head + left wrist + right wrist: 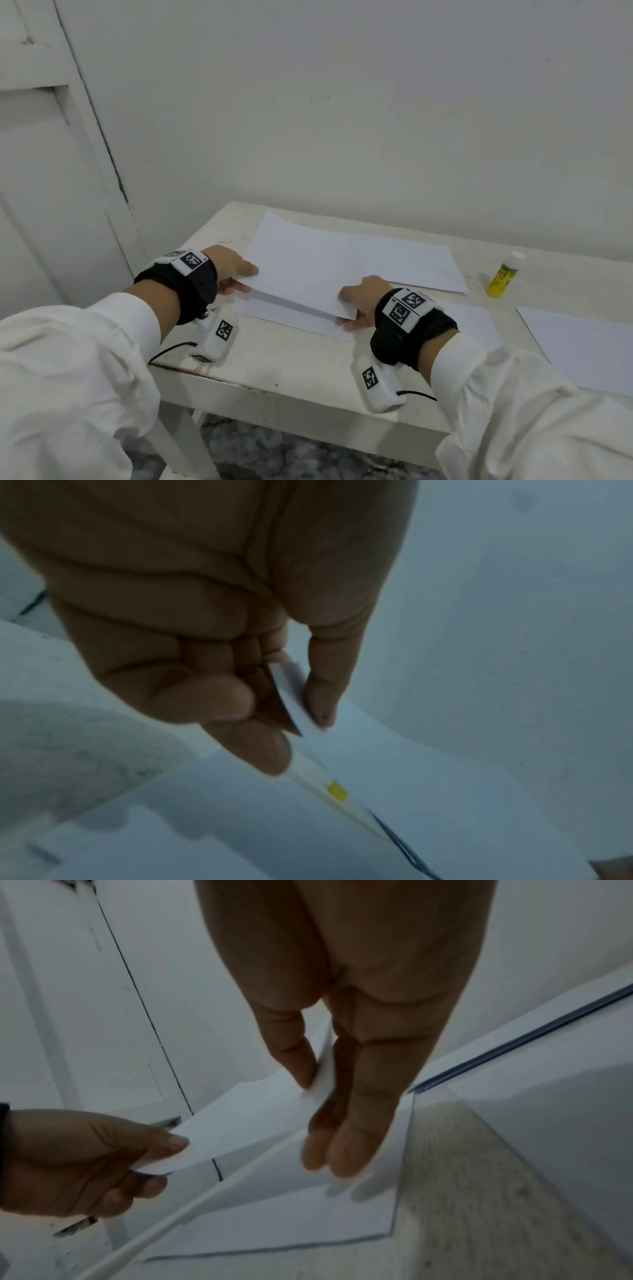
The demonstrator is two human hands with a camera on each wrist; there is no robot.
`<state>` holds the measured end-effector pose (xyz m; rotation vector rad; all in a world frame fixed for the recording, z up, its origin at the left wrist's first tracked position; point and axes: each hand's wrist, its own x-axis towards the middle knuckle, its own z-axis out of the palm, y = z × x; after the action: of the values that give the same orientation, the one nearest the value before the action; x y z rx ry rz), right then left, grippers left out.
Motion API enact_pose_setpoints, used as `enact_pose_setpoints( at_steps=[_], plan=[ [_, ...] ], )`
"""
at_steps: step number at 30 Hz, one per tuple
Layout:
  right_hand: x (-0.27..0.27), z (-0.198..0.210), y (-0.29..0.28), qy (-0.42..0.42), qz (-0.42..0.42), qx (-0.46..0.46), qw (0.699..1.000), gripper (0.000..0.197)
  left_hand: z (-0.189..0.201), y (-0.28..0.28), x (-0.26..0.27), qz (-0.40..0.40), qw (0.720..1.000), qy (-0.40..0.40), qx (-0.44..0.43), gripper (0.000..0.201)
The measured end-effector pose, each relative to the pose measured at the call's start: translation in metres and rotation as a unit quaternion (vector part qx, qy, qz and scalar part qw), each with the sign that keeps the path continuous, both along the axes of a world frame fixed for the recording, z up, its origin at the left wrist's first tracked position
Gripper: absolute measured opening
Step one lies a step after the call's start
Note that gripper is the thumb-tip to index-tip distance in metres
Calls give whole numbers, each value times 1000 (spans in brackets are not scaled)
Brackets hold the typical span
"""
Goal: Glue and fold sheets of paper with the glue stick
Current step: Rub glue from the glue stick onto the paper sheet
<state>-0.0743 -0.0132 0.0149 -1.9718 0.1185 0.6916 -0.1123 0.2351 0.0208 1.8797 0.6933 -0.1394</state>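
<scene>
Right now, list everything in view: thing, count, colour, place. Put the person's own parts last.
lifted sheet: one, white, near edge raised off the table, pinched at both near corners.
other paper: white; one sheet flat under the lifted one, a stack behind, one sheet by the right wrist, one sheet at far right; exact count unclear.
glue stick: one, yellow with white cap, leaning on the table, right of the stack, untouched.
table: one, white, worn, against the wall.
wall: pale; panelled door at left.
left hand: pinches the sheet's left corner.
right hand: pinches the right corner.
sleeves: two, white.
</scene>
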Motion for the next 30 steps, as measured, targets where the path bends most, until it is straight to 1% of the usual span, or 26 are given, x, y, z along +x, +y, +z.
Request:
enact_pose_setpoints(
  at_steps=[2, 3, 4, 6, 8, 9, 10, 12, 14, 16, 21, 25, 30],
  plan=[
    [-4, 6, -12, 22, -32, 44, 998, 40, 0, -7, 0, -22, 999, -12, 44, 23],
    [-4, 9, -20, 20, -41, 54, 997, 44, 0, -14, 0, -30, 997, -29, 59, 19],
    [-4, 11, -30, 12, -48, 58, 997, 43, 0, -22, 0, -32, 996, -51, 59, 20],
    [-5, 12, -53, -10, -62, 61, 996, 34, 2, -43, -1, -44, 994, -91, 48, 40],
    [-5, 12, -82, -30, -76, 59, 995, 23, 4, -67, 2, -94, 988, -107, 66, 56],
    [-7, 12, -97, -35, -83, 59, 994, 18, 4, -79, 4, -131, 983, -106, 75, 56],
    [-8, 12, -113, -37, -92, 58, 993, 16, 3, -91, 8, -164, 977, -103, 85, 51],
    [-11, 12, -144, -36, -119, 52, 991, 15, 2, -115, 13, -214, 967, -85, 107, 34],
    [-13, 10, -173, -32, -144, 34, 989, 26, -1, -139, 17, -248, 958, -65, 126, 23],
    [-14, 8, -197, -30, -147, 4, 989, 33, -5, -161, 18, -272, 952, -54, 131, 21],
    [-14, 4, -227, -31, -125, -84, 988, 37, -15, -196, 22, -311, 938, -15, 150, 23],
    [-12, 2, -227, 4, -114, -113, 987, 26, -18, -206, 24, -330, 927, 31, 177, 23],
    [-8, -3, -224, 29, -92, -138, 986, 23, -23, -207, 26, -342, 914, 63, 209, 19]
  ],
)
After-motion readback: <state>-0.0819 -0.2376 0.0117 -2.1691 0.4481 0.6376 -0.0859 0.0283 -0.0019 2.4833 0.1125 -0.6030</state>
